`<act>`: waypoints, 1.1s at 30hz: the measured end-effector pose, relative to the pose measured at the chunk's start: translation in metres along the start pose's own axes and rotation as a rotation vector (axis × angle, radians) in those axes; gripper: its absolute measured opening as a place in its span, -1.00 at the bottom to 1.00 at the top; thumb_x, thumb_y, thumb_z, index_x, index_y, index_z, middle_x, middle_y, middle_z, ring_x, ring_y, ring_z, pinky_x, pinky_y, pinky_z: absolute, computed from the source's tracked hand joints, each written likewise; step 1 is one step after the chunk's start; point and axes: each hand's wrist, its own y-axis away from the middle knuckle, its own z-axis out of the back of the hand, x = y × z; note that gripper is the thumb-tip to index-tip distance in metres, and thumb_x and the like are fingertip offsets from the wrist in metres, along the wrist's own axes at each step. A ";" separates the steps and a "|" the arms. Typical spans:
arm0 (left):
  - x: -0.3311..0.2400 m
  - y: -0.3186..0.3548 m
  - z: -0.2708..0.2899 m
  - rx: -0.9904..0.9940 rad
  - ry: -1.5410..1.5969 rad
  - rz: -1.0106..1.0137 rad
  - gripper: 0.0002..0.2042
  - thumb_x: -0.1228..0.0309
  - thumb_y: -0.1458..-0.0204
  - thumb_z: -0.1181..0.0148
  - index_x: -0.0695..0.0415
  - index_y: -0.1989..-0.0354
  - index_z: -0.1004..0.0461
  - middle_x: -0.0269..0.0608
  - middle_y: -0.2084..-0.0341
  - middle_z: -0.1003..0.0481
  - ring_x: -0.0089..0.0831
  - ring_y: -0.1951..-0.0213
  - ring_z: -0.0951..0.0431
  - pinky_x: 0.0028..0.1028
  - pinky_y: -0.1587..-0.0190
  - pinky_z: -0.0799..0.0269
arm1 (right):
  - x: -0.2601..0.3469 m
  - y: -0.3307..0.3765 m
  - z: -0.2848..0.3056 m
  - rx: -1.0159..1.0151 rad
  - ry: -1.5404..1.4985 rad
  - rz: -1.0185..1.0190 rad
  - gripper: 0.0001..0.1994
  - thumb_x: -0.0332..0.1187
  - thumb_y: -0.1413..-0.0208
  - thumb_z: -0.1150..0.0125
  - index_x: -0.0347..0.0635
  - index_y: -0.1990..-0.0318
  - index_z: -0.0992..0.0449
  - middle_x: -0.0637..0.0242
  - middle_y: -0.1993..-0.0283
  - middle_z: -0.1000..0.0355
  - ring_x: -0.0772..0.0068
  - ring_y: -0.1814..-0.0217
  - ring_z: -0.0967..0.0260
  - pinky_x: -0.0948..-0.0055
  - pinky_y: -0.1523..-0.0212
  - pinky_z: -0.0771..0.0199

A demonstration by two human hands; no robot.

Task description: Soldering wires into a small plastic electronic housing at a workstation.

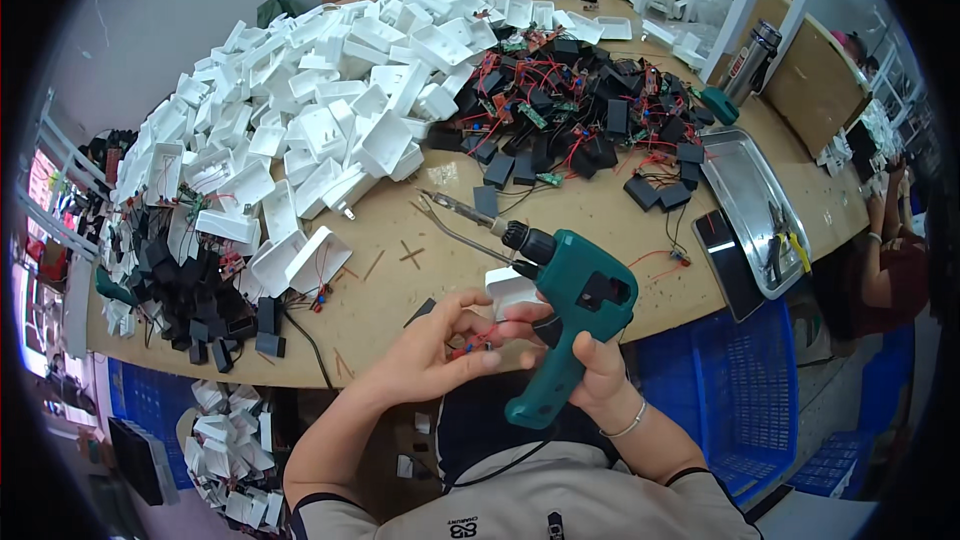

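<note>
My right hand (pixel 603 368) is closed round the handle of a green soldering gun (pixel 590 285). Its metal tip and the bent wire feed tube beside it point up and left over the table. In front of my chest, my left hand (pixel 440 345) pinches a small circuit board with red wires (pixel 478 344). A small white plastic case (pixel 511 288) is between my two hands, just behind the fingertips. The gun and fingers cover part of the case, and I cannot tell which hand supports it.
A tall heap of white plastic cases (pixel 330 110) covers the table's left and back. Black blocks with red-wired boards (pixel 560 100) are piled beside it. At right are a metal tray (pixel 735 165) with pliers, a phone (pixel 727 262) and a thermos (pixel 752 60). A blue crate (pixel 735 380) stands below.
</note>
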 end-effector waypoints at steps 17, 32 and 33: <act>-0.003 0.012 0.041 -0.794 -0.704 -0.259 -0.93 0.60 0.06 0.02 0.26 0.40 -0.39 -0.25 0.53 -0.39 -0.50 0.47 -0.39 -0.56 0.43 -0.29 | 0.005 0.018 0.011 -0.145 0.077 0.145 -0.33 -0.12 0.17 -0.23 -0.34 -0.04 -0.13 0.02 0.01 -0.21 0.20 -0.01 -0.25 0.38 0.09 -0.37; 0.021 -0.031 -0.024 -0.095 -0.166 0.062 -0.87 0.46 0.12 -0.06 0.26 0.44 -0.45 -0.24 0.74 -0.34 -0.59 0.67 -0.28 -0.58 0.61 -0.18 | 0.001 0.037 0.033 -0.221 0.166 0.149 -0.35 -0.08 0.05 -0.08 -0.29 -0.11 -0.03 -0.18 -0.11 -0.02 0.28 0.09 -0.31 0.49 0.22 -0.41; 0.020 -0.033 -0.024 -0.047 -0.177 0.072 -0.88 0.47 0.12 -0.06 0.26 0.46 -0.45 -0.19 0.73 -0.36 -0.47 0.68 -0.32 -0.52 0.60 -0.21 | 0.002 0.037 0.035 -0.187 0.188 0.147 -0.35 -0.08 0.05 -0.08 -0.30 -0.11 -0.04 -0.19 -0.11 -0.02 0.32 0.13 -0.31 0.54 0.28 -0.41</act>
